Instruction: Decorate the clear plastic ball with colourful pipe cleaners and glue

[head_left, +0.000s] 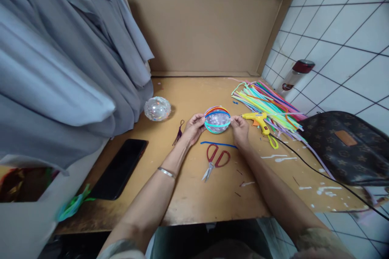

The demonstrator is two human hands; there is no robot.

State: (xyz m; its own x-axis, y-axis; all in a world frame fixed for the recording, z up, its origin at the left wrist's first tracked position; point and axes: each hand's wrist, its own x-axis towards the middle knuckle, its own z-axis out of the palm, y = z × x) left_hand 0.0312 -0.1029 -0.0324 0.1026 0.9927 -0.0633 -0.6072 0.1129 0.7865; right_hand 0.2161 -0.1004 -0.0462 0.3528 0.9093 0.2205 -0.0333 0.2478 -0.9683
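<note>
A clear ball [217,120] with coloured strips around it, red, orange, blue and turquoise, is held between my two hands over the table. My left hand [194,128] pinches its left side, and my right hand [240,128] has its fingers closed at the right side. Just below the ball lies a blue strip [218,144], its right end near my right wrist. Red-handled scissors [215,161] rest below that strip, blades toward the lower left. The yellow glue gun [257,119] lies right beside my right hand. A dark tassel [178,133] is left of my left hand.
Another clear ball [157,109] sits at the back left. A black phone [120,169] lies on the left. Coloured strips [267,103] are heaped at the right, near a bottle [294,77] and a dark bag [346,145]. A black cord [316,175] crosses the table's right side.
</note>
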